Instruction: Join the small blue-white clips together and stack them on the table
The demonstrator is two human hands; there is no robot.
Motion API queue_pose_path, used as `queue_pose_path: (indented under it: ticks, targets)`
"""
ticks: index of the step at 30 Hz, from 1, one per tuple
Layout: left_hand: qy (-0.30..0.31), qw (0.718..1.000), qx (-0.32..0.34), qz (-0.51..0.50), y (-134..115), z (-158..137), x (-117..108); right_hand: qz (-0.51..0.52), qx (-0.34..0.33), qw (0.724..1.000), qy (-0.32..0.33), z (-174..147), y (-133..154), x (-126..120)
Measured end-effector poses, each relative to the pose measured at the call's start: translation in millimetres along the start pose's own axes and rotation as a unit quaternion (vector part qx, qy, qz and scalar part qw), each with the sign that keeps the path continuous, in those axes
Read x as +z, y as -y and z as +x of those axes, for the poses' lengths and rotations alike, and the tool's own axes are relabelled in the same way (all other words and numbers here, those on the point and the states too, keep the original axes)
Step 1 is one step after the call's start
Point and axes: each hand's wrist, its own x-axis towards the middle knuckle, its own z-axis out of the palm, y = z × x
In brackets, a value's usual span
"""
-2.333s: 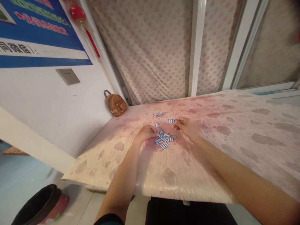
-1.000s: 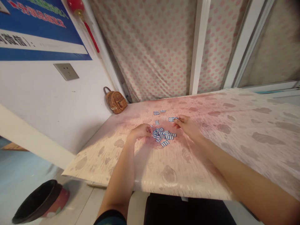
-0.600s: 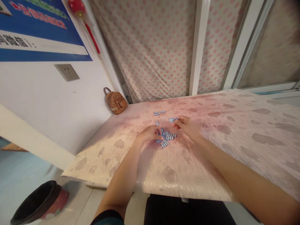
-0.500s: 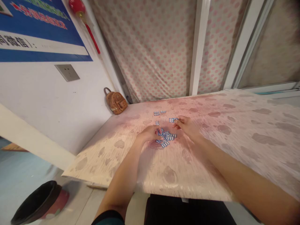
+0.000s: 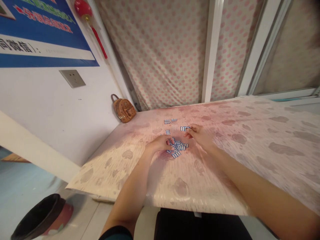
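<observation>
On the patterned tablecloth (image 5: pixel 180 186), a loose pile of small white-and-blue tiles (image 5: pixel 178 146) lies in front of me. My left hand (image 5: pixel 162 142) rests at the pile's left side, its fingers curled and the thumb near the tiles; what it holds, if anything, is hidden. To the right and farther back, my right hand (image 5: pixel 196 132) pinches a small tile at the right end of a short row of tiles (image 5: pixel 183 128). Its fingertips partly cover that tile. Beyond my left hand are a small group of tiles (image 5: pixel 167 132) and two neat groups (image 5: pixel 170 121) farther off.
A small brown backpack-shaped bag (image 5: pixel 124 109) stands at the table's far left corner by the wall. Behind the table hangs a dotted curtain (image 5: pixel 165 50). A dark-lined bin (image 5: pixel 47 216) is on the floor at left, and something black (image 5: pixel 200 226) is below the front edge.
Both hands stay almost in place, with only slight finger movement. The view has shifted very slightly. A small tile edge now shows just beyond my left hand.
</observation>
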Motion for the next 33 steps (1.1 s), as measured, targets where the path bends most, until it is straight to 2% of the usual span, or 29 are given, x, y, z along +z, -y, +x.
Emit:
queue_pose_path:
  ticks: [4, 9, 21, 24, 28, 31, 33]
  targets:
    - [0.011, 1.000, 0.008, 0.001, -2.4, -1.4, -0.7, -0.002, -0.007, 1.000, 0.000, -0.5, 0.7, 0.2]
    - [0.005, 1.000, -0.021, -0.008, 2.6, 2.0, 1.2, -0.003, -0.004, 1.000, 0.003, -0.7, 2.0, 0.3]
    - [-0.001, 0.992, -0.001, -0.129, 1.3, 3.2, 2.3, -0.013, -0.011, 1.000, 0.014, -3.5, 4.6, 0.4]
    - [-0.065, 0.980, -0.001, -0.187, -0.8, 7.1, 3.2, -0.002, -0.023, 1.000, 0.012, -5.7, 6.7, 3.0]
    - [-0.191, 0.933, -0.008, -0.304, -9.5, 13.6, 8.2, 0.011, -0.046, 0.999, 0.024, -10.8, 11.8, 8.3]
    - [-0.220, 0.902, -0.025, -0.371, -17.5, 16.4, 14.6, 0.017, -0.050, 0.998, 0.040, -14.5, 15.8, 11.7]
    - [-0.222, 0.892, -0.027, -0.394, -22.3, 16.5, 18.7, 0.009, -0.043, 0.998, 0.043, -16.1, 17.6, 12.8]
